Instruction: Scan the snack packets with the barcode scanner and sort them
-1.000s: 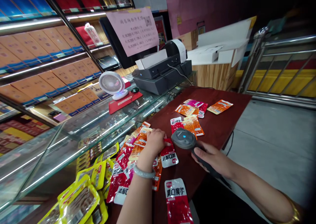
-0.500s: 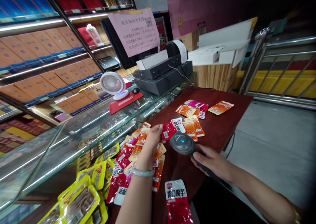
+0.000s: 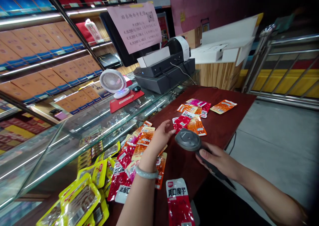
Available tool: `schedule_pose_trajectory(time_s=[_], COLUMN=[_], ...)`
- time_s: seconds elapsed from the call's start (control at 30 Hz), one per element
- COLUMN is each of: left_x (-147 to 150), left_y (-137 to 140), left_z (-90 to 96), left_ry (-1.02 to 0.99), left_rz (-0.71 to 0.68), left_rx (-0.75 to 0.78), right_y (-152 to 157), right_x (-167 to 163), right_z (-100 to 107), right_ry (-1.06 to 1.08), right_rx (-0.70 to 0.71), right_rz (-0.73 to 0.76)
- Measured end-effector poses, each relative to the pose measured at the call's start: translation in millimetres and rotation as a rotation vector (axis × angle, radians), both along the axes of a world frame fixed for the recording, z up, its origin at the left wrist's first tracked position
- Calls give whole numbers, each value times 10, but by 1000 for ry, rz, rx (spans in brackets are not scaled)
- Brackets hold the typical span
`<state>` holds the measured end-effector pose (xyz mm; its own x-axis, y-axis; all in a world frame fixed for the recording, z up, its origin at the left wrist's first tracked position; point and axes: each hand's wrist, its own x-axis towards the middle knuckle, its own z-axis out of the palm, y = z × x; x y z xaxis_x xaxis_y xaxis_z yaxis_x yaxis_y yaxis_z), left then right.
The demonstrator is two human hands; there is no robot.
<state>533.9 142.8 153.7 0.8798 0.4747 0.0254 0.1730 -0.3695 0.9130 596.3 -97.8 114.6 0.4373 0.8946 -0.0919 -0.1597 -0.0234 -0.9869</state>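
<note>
The right hand (image 3: 215, 158) grips the handle of a grey handheld barcode scanner (image 3: 188, 140), fingers wrapped around it and thumb along the upper side. The scanner head is above the dark red tabletop (image 3: 224, 128), near the left hand (image 3: 162, 135). The left hand's thumb and fingers are parted, with no item visible in their hold; whether the fingertips touch the nearest red packet cannot be determined. A pale bangle (image 3: 146, 173) encircles the left wrist.

Beyond the scanner, a red-and-white snack packet (image 3: 183, 119) lies across a group of orange, red and pink packets. A single orange packet (image 3: 223, 106) lies apart, to the right of that group. Under and beside the left forearm is a heap of mixed snack packets (image 3: 126, 155), adjoined by yellow-edged snack packs (image 3: 79, 201) at lower left. Another red-and-white packet (image 3: 179, 202) lies face up nearest the wearer. A glass display counter (image 3: 59, 153) adjoins the tabletop.
</note>
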Motion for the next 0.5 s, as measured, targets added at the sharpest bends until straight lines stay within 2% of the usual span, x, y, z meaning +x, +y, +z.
schedule_pose_trajectory(time_s=[0.07,0.1,0.17,0.23,0.33,0.4,0.5], left_x=[-104,-157,-231,-249,-283,-405,-737], left_y=[3,-9,-62,-141,-268,-357,-527], left_z=[108,153,197,168,91,100,183], left_ry=[96,135,192,234,251,253,342], left_rz=[-155,-253,-383,-389,-258,-219,-326], left_rx=[249,309,301,222,192,242,403], right_y=[-44,-74,-146,-222,-324,-384,-469], right_x=[16,24,41,52,42,16,-35], right_z=[13,22,43,66,97,97,28], right_ry=[5,6,-6,5,15,14,18], right_rx=[-14,-25,-55,-73,-100,-113,-121], right_rz=[-20,-35,-55,-74,-72,-41,58])
